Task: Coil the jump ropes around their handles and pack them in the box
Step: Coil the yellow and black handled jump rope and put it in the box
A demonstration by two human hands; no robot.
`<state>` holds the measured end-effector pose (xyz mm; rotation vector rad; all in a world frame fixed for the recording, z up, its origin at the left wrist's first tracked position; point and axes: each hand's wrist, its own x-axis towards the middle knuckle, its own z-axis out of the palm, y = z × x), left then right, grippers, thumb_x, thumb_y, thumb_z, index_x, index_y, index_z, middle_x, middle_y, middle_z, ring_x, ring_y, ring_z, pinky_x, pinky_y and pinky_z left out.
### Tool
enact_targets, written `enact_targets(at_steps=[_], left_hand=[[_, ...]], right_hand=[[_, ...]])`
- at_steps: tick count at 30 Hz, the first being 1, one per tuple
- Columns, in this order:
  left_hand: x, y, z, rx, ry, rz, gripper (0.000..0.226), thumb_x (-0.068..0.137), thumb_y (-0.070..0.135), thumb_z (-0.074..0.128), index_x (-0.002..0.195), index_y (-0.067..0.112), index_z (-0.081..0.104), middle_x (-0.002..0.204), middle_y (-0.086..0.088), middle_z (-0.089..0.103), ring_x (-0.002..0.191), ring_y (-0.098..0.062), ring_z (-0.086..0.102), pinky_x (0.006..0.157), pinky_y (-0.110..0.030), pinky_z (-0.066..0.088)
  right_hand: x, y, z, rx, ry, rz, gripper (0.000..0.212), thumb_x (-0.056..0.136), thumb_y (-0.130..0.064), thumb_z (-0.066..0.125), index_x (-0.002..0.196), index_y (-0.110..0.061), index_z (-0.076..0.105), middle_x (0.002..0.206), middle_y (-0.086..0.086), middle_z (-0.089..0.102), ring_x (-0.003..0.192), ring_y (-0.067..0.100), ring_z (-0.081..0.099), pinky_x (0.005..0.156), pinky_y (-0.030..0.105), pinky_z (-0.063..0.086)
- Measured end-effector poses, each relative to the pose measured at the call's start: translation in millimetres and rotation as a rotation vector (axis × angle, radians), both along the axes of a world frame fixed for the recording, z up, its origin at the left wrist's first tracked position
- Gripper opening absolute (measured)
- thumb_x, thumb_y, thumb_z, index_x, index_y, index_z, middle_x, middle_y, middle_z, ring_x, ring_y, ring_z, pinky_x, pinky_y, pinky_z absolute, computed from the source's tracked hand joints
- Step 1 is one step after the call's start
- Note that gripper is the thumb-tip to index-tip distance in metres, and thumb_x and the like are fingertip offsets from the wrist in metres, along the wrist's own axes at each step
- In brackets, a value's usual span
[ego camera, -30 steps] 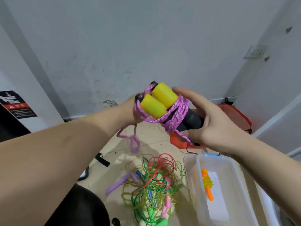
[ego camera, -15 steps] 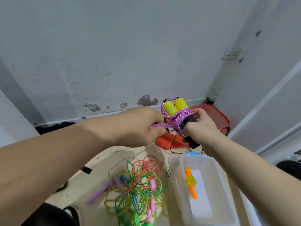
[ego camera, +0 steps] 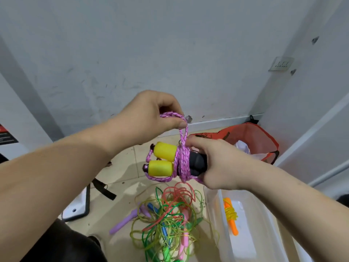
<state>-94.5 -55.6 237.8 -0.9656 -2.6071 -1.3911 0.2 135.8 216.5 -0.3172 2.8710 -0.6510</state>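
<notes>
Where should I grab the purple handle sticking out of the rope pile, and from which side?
Grip the purple handle at its free lower-left end, coming from the left. It lies flat and juts out of the tangled ropes on that side. Its other end runs in among the loops, so a reach from the right would likely snag them.

Bare indoor rm, prob. a spare or storage corner of a home, not a shop or lab. Evidence, all placed vs. the clear plastic box (ego camera: 247, 246) sitting on the floor: beige floor tiles (ego camera: 124, 173) w/ dirt specks left of it; scuffed grey-white painted walls (ego camera: 170, 44) + baseboard (ego camera: 222, 121) beyond it, meeting in a corner; socket plate (ego camera: 281, 63) high above it; red fabric bag (ego camera: 253, 133) on the floor behind it.
</notes>
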Motion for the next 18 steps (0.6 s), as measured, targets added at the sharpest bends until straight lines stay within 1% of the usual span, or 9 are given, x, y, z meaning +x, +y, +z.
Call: enact_targets(at_steps=[1, 3, 5, 8, 9, 12, 14, 16, 18], left_hand=[[-2, -4, 0, 0.010, -0.051, -0.003, 0.013, 0.078, 0.029, 0.087, 0.084, 0.021, 0.078, 0.069, 0.002, 0.071, 0.057, -0.013, 0.060, 0.050, -0.030, 0.052], [-3, -10, -2, 0.023, -0.132, -0.017, 0.013, 0.078, 0.032, 0.086, 0.085, 0.023, 0.080, 0.073, -0.005, 0.073, 0.061, -0.023, 0.058, 0.055, -0.035, 0.049], [-4, -16, -6, 0.050, -0.254, -0.014, 0.011, 0.080, 0.031, 0.084, 0.087, 0.022, 0.082, 0.077, -0.012, 0.072, 0.064, -0.014, 0.056, 0.062, -0.030, 0.045], [-1, -24, -10, 0.048, -0.504, -0.050, 0.007, 0.084, 0.020, 0.078, 0.088, 0.015, 0.082, 0.079, -0.014, 0.075, 0.063, -0.012, 0.063, 0.062, -0.024, 0.050], [1, -25, -11, 0.057, -0.592, -0.060, 0.011, 0.089, 0.011, 0.072, 0.084, 0.012, 0.081, 0.074, -0.010, 0.075, 0.057, -0.011, 0.066, 0.056, -0.022, 0.052], [5, -25, -16, 0.060, -0.716, 0.049, 0.065, 0.104, 0.005, 0.045, 0.047, 0.017, 0.073, 0.045, 0.008, 0.063, 0.038, -0.001, 0.059, 0.040, -0.015, 0.049], [9, -19, -19, -0.031, -0.673, 0.054, 0.053, 0.101, 0.004, 0.050, 0.053, 0.023, 0.059, 0.038, 0.007, 0.053, 0.031, -0.004, 0.050, 0.033, -0.019, 0.037], [16, -5, -20, -0.129, -0.631, -0.027, 0.030, 0.090, 0.021, 0.055, 0.061, 0.017, 0.050, 0.053, -0.011, 0.047, 0.037, -0.015, 0.038, 0.041, -0.029, 0.020], [18, 8, -23, -0.146, -0.609, -0.036, 0.034, 0.094, 0.023, 0.050, 0.061, 0.014, 0.053, 0.058, -0.010, 0.048, 0.043, -0.019, 0.033, 0.045, -0.026, 0.023]], right_hand=[[2, -4, 2, 0.000, 0.012, 0.025, 0.069, 0.074, -0.014, 0.069, 0.137, -0.035, 0.047, 0.086, 0.002, 0.073, 0.089, 0.023, 0.063, 0.069, 0.036, 0.052], [4, -10, 7, -0.046, 0.057, 0.063, 0.081, 0.075, -0.009, 0.069, 0.146, -0.032, 0.038, 0.077, 0.005, 0.072, 0.077, 0.025, 0.064, 0.061, 0.040, 0.049], [5, -14, 13, -0.101, 0.078, 0.074, 0.097, 0.074, -0.003, 0.067, 0.156, -0.033, 0.026, 0.066, 0.004, 0.067, 0.060, 0.020, 0.060, 0.049, 0.040, 0.041], [8, -11, 16, -0.184, 0.075, 0.022, 0.114, 0.074, 0.002, 0.069, 0.163, -0.036, 0.010, 0.063, 0.004, 0.064, 0.053, 0.015, 0.058, 0.048, 0.034, 0.036], [9, -10, 17, -0.273, 0.059, 0.003, 0.113, 0.074, 0.005, 0.070, 0.162, -0.039, 0.014, 0.065, 0.008, 0.065, 0.054, 0.015, 0.059, 0.050, 0.033, 0.039], [10, -7, 17, -0.591, 0.019, -0.046, 0.100, 0.075, 0.016, 0.073, 0.151, -0.041, 0.043, 0.076, 0.033, 0.062, 0.058, 0.020, 0.055, 0.054, 0.035, 0.041], [9, -4, 14, -0.797, -0.036, -0.117, 0.089, 0.074, 0.024, 0.072, 0.141, -0.032, 0.056, 0.075, 0.037, 0.060, 0.058, 0.026, 0.057, 0.054, 0.032, 0.043], [7, -1, 10, -0.966, -0.082, -0.222, 0.080, 0.074, 0.029, 0.068, 0.133, -0.024, 0.061, 0.078, 0.030, 0.063, 0.057, 0.034, 0.061, 0.053, 0.032, 0.047], [3, 4, 6, -1.053, -0.098, -0.341, 0.071, 0.075, 0.027, 0.066, 0.128, -0.021, 0.063, 0.086, 0.025, 0.064, 0.060, 0.037, 0.062, 0.055, 0.037, 0.047]])
